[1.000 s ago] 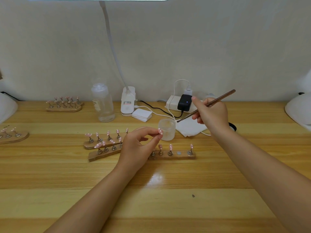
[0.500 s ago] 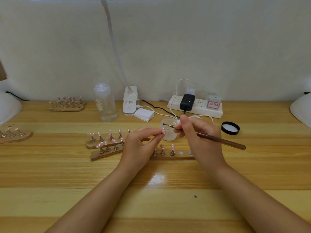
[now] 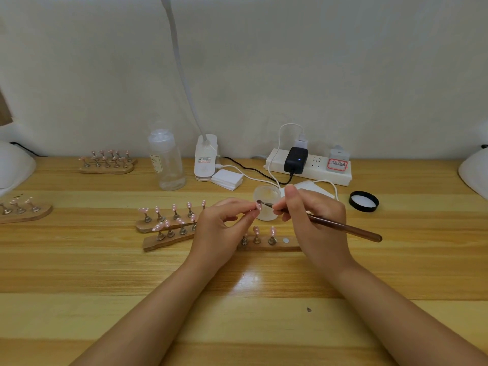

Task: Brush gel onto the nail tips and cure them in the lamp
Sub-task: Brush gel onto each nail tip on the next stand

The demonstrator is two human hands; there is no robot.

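The right hand (image 3: pixel 314 220), which a second ago was raised at the far right with the brush (image 3: pixel 343 228) angled upward, has come down beside the left hand (image 3: pixel 219 228). The brush bristle end now meets the nail tip (image 3: pixel 258 206); half a second ago it was only just arriving there. Judgement: gel application to this tip is under way, and curing has not begun.

Left hand: fingers curled, thumb and forefinger pinching the nail tip just in front of the gel jar (image 3: pixel 266 204). Right hand: fingers curled round the brush near its bristle end, handle pointing right.

The remaining nail tips stand on the wooden holders (image 3: pixel 169 228) left of the hands and on the near holder (image 3: pixel 266 245) between them, which shows one bare mount. The black jar lid (image 3: pixel 364 201) lies on the surface (image 3: pixel 237 313) to the right.

Hidden or unclear:
- The white domed objects at the left (image 3: pixel 13 167) and right (image 3: pixel 475 175) edges are cut off; they may be curing lamps.
- Whether the brush carries gel cannot be determined.
- The left hand covers part of the near holder.
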